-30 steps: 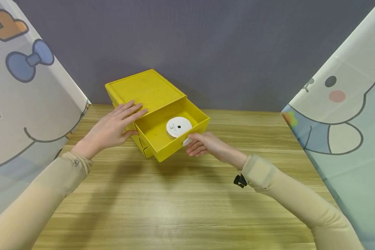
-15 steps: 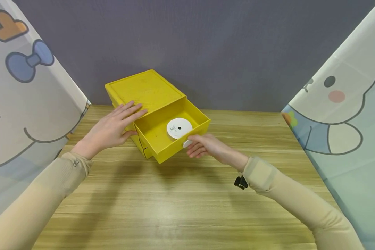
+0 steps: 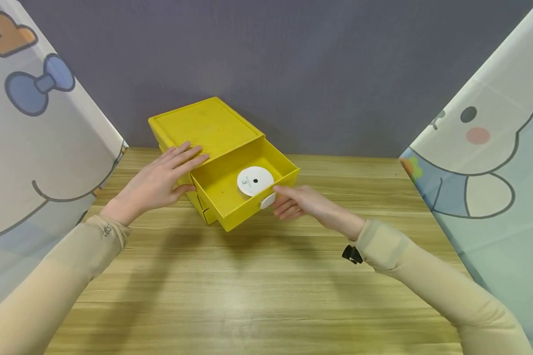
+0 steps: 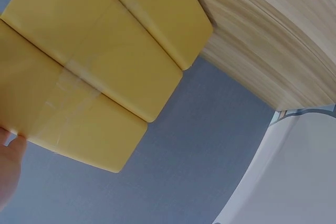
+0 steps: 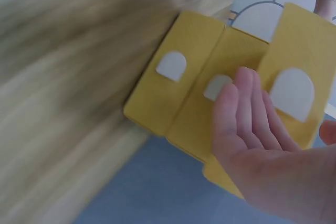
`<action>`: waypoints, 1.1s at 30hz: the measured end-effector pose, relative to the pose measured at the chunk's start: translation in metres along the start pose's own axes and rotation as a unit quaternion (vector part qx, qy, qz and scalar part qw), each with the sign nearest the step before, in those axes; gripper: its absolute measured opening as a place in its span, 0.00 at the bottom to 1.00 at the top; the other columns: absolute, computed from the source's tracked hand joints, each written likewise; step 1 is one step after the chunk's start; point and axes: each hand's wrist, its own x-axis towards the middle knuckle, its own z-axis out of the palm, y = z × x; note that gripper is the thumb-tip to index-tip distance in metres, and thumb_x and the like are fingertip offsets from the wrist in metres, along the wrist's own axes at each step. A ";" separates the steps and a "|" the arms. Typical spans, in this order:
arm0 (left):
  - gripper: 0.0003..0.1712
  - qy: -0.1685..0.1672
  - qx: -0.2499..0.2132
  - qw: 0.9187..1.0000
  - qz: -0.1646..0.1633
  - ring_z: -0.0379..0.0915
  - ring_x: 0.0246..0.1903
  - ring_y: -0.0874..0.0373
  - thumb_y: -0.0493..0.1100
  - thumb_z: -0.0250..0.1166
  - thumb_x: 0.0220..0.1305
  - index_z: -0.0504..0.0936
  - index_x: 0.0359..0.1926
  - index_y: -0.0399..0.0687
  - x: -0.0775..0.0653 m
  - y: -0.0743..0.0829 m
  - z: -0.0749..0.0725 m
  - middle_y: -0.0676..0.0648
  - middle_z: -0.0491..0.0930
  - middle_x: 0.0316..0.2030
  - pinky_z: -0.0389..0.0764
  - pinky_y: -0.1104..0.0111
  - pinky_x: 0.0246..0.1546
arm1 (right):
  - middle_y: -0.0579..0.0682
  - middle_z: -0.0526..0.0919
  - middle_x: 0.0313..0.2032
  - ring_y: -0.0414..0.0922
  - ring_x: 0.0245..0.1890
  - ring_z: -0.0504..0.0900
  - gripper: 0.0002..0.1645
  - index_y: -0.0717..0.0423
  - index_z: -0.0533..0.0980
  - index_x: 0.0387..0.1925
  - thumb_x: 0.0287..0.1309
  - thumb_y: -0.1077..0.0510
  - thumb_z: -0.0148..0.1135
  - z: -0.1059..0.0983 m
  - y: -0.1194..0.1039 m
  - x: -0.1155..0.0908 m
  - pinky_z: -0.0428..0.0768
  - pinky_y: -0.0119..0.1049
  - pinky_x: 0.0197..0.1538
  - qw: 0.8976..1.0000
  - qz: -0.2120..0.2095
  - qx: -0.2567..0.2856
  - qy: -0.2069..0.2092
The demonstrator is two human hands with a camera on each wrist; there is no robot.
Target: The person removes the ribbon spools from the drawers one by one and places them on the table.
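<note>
A yellow drawer cabinet (image 3: 204, 125) stands angled on the wooden table, its top drawer (image 3: 222, 195) pulled out. Inside that drawer lies a white round spool (image 3: 248, 173) with a small centre hole. My left hand (image 3: 151, 182) rests its straight fingers on the cabinet's top near the front left edge, thumb against the side. In the left wrist view its fingertips (image 4: 16, 148) touch the yellow side wall. My right hand (image 3: 308, 203) is just beside the drawer's white pull tab (image 3: 268, 200), fingers extended and holding nothing. The right wrist view shows it in front of the drawer fronts.
Two lower drawers carry white tabs (image 5: 172, 65) and are pushed in. A grey wall panel (image 3: 337, 79) rises behind the cabinet. Cartoon-printed panels (image 3: 484, 133) flank the wooden table (image 3: 248, 296) on both sides.
My right hand has let go of the white pull tab and moved slightly right. Before that, the drawer slid out a tiny bit. My left hand has stayed in place.
</note>
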 end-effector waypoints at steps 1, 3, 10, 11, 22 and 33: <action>0.45 0.000 -0.001 1.000 0.000 0.50 0.73 0.40 0.41 0.70 0.56 0.59 0.73 0.53 0.000 0.000 0.000 0.40 0.58 0.72 0.54 0.44 0.73 | 0.59 0.85 0.46 0.45 0.41 0.86 0.34 0.65 0.78 0.49 0.69 0.39 0.44 -0.002 -0.002 -0.002 0.84 0.42 0.52 1.000 -0.001 -0.009 0.002; 0.46 0.000 -0.002 1.000 0.000 0.50 0.73 0.40 0.41 0.70 0.56 0.59 0.73 0.53 0.000 0.000 0.000 0.40 0.58 0.72 0.54 0.44 0.73 | 0.58 0.86 0.46 0.45 0.41 0.86 0.34 0.65 0.78 0.49 0.69 0.39 0.44 -0.007 -0.006 -0.007 0.84 0.40 0.50 1.000 -0.004 -0.024 0.008; 0.46 0.001 -0.007 1.000 -0.001 0.50 0.73 0.40 0.41 0.70 0.56 0.59 0.73 0.53 0.000 0.001 0.002 0.40 0.58 0.72 0.54 0.43 0.73 | 0.59 0.86 0.46 0.43 0.41 0.85 0.32 0.65 0.79 0.48 0.70 0.40 0.44 -0.021 -0.025 -0.018 0.83 0.38 0.49 0.998 -0.011 -0.058 0.020; 0.46 0.001 -0.008 1.000 -0.001 0.50 0.73 0.40 0.41 0.70 0.56 0.59 0.73 0.54 0.001 0.001 0.002 0.40 0.58 0.72 0.54 0.43 0.73 | 0.59 0.86 0.46 0.43 0.40 0.85 0.32 0.64 0.79 0.48 0.70 0.41 0.44 -0.022 -0.028 -0.019 0.83 0.38 0.49 0.998 -0.010 -0.063 0.024; 0.46 -0.001 -0.008 1.000 -0.003 0.50 0.73 0.39 0.41 0.70 0.56 0.58 0.73 0.54 0.004 0.002 0.003 0.40 0.58 0.72 0.54 0.43 0.73 | 0.58 0.86 0.45 0.45 0.40 0.86 0.30 0.65 0.80 0.45 0.69 0.43 0.47 -0.039 -0.053 -0.021 0.83 0.42 0.52 0.993 -0.028 -0.107 0.044; 0.45 0.001 -0.014 1.000 -0.004 0.50 0.72 0.39 0.40 0.70 0.56 0.59 0.73 0.54 0.005 0.005 0.005 0.40 0.58 0.72 0.55 0.42 0.72 | 0.53 0.84 0.45 0.50 0.45 0.82 0.23 0.56 0.80 0.46 0.65 0.43 0.54 -0.044 -0.081 -0.018 0.79 0.39 0.52 0.984 -0.049 -0.169 0.019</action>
